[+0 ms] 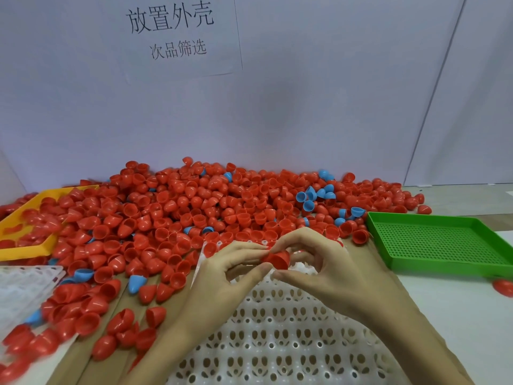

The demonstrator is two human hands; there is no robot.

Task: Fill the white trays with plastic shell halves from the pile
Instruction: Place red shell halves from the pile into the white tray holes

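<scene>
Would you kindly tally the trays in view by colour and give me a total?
White trays: 2, one under the hands, one at the left edge
Green tray: 1
Yellow tray: 1
Total: 4

1. Left hand (222, 269) and right hand (319, 262) together pinching one red shell half (277, 258) above the white tray (277, 329).
2. Behind them, a wide pile (194, 207) of red halves with a few blue.
3. Green tray (438, 240) at right, yellow tray (27, 218) at left.
4. Second white tray (25, 287) at lower left.
</scene>
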